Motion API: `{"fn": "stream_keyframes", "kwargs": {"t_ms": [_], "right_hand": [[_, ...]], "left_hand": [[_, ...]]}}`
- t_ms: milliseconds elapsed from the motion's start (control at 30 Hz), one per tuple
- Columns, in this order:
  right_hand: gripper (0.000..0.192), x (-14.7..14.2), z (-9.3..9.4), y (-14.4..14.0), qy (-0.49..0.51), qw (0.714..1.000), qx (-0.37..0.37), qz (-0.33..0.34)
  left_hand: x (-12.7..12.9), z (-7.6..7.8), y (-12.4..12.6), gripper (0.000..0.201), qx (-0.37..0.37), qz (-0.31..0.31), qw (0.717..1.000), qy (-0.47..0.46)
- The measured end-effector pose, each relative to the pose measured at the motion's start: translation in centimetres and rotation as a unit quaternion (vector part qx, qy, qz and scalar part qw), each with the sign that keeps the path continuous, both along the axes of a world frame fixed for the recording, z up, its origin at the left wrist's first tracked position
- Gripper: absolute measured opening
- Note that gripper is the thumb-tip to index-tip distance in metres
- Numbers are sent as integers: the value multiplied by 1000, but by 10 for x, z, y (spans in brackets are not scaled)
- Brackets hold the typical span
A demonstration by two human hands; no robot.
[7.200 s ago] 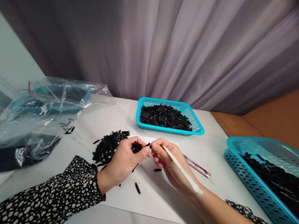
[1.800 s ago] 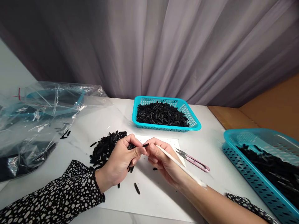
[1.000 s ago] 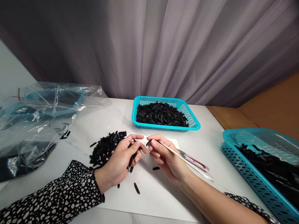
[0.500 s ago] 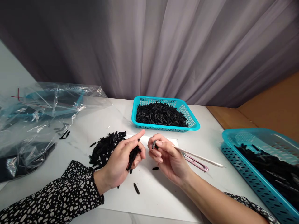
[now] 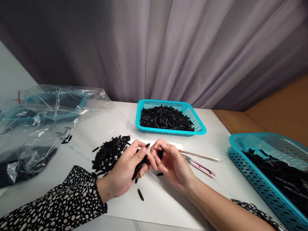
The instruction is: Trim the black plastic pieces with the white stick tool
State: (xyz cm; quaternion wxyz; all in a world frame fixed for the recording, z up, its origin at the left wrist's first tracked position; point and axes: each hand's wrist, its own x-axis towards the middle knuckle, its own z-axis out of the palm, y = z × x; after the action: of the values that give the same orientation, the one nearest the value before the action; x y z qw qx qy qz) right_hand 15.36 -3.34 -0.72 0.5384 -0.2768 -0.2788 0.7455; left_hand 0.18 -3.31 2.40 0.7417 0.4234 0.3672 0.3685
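Observation:
My left hand (image 5: 130, 165) cups a small bunch of thin black pieces (image 5: 139, 163) over a white sheet of paper (image 5: 158, 195). My right hand (image 5: 172, 163) meets it fingertip to fingertip, pinching one black piece (image 5: 160, 153) while a thin white stick (image 5: 202, 156) runs from its fingers out to the right. A loose heap of the same black pieces (image 5: 109, 153) lies on the table just left of my left hand.
A turquoise basket (image 5: 201, 130) full of black pieces stands behind the paper; a second one (image 5: 255, 179) sits at the right edge. Pink thread snips (image 5: 201, 166) lie right of my right hand. A crumpled clear plastic bag (image 5: 36, 118) covers the left. Two stray black pieces rest on the paper.
My hands parted about a second ago, the right one taking a black piece away; now they have come back together. The white stick swung from pointing toward me to pointing right.

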Motion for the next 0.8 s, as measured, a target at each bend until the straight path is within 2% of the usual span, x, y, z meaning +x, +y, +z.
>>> {"fn": "stream_keyframes", "kwargs": {"t_ms": [167, 633, 700, 800], "right_hand": [[27, -1, -3, -3, -45, 999, -2, -3], [36, -1, -5, -5, -35, 999, -11, 17], [37, 0, -6, -4, -28, 999, -20, 11], [33, 1, -5, -1, -24, 999, -39, -9]], "left_hand": [[0, 3, -1, 33, -26, -19, 999, 0], [-1, 2, -1, 34, -100, -52, 994, -3], [-1, 2, 0, 31, -110, -48, 993, -13], [-3, 3, 2, 14, -105, -41, 994, -12]]}}
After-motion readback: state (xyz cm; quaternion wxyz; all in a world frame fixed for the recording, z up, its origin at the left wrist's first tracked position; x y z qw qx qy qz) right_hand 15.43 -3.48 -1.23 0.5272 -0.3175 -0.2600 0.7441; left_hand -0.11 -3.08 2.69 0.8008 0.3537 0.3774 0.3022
